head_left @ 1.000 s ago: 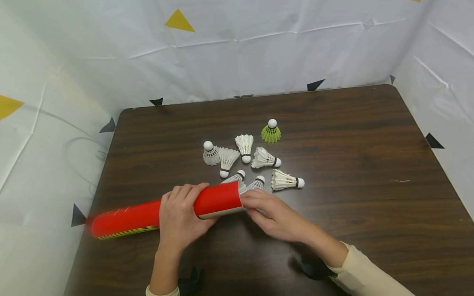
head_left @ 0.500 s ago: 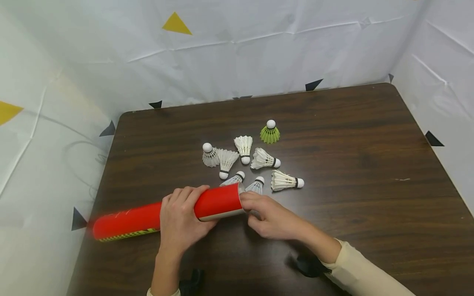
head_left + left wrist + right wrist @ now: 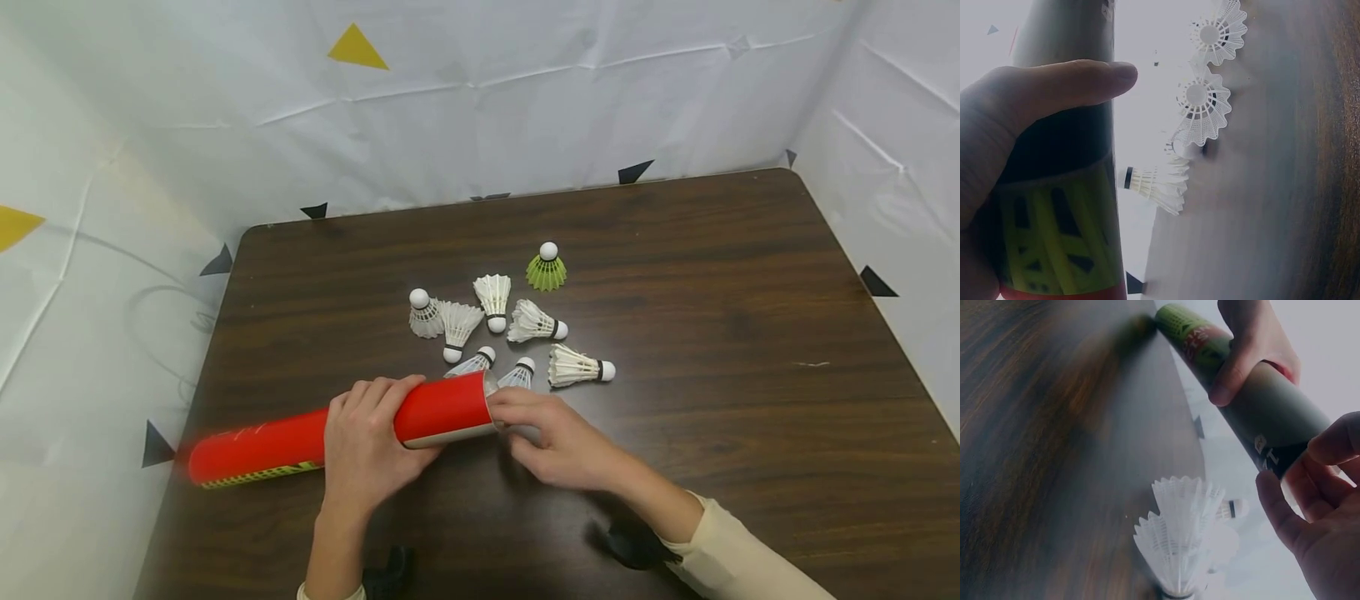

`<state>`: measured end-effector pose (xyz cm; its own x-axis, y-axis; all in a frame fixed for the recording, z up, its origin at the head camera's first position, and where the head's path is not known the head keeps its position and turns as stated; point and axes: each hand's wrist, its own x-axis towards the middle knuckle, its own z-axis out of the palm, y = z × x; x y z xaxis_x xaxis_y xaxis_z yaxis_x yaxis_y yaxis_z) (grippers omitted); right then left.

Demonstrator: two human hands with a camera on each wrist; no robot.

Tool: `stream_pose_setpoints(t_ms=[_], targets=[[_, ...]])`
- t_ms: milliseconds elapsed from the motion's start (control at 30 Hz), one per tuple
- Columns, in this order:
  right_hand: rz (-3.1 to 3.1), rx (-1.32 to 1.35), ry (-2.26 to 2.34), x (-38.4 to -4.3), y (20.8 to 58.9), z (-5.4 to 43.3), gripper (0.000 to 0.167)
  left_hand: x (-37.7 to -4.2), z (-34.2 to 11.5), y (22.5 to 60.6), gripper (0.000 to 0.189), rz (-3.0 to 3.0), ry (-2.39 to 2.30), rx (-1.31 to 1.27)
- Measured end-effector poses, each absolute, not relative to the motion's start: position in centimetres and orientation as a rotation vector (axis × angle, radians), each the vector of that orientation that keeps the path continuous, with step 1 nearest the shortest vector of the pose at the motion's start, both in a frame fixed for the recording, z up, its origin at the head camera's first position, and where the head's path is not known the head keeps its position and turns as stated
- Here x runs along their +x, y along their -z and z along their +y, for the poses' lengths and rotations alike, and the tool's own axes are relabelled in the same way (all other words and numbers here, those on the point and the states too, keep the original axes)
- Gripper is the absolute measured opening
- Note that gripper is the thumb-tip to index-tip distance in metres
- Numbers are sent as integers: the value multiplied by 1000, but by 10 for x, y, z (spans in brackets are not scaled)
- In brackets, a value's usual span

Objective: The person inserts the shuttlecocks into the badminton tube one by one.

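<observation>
My left hand [image 3: 375, 437] grips a red shuttlecock tube [image 3: 446, 410] around its middle, fingers over the top. The tube lies tilted, its open end to the right. At that mouth is my right hand [image 3: 562, 437], its fingertips [image 3: 506, 407] reaching into the opening and its thumb apart below. The right wrist view shows the right hand's fingers spread around the tube's end, with no thing visible between them; what is inside the tube is hidden. Just behind the mouth lie two white shuttlecocks, the nearer one [image 3: 517, 373] partly covered by the tube.
Several more white shuttlecocks lie beyond the tube, among them one [image 3: 581, 367] to the right and one [image 3: 493, 302] further back. A yellow-green shuttlecock [image 3: 547, 268] stands farthest back. White sheeting [image 3: 480, 125] rises behind the dark wooden table [image 3: 712, 333].
A second ago white material showed at the tube's mouth; it is no longer visible there. My right fingers moved into the opening, then drew back slightly. The left hand stays on the tube.
</observation>
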<state>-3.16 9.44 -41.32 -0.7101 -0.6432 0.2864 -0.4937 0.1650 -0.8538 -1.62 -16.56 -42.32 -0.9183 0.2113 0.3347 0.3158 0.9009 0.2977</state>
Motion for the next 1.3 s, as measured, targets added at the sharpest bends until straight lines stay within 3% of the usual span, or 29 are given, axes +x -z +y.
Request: stream_pose_setpoints(t_ms=[233,400,533,833,1067,1300], targets=[[2343,-1108,1691,-33,412,110,51,-16,-167,422,75,-2777,517,-386],[2584,-1133,1660,-44,415,127,41,-17,-169,422,74,-2766,526,-385],[2834,-1263,1257,-50,427,137,39,-17,-169,422,74,-2763,531,-385],[2937,-1576,367,-47,452,132,60,-17,-169,423,75,-2756,537,-393],[2929,-1822,95,-53,455,130,58,-17,-168,422,76,-2768,539,-382],[2945,-1785,-34,-59,456,129,48,-17,-168,422,76,-2761,541,-399]])
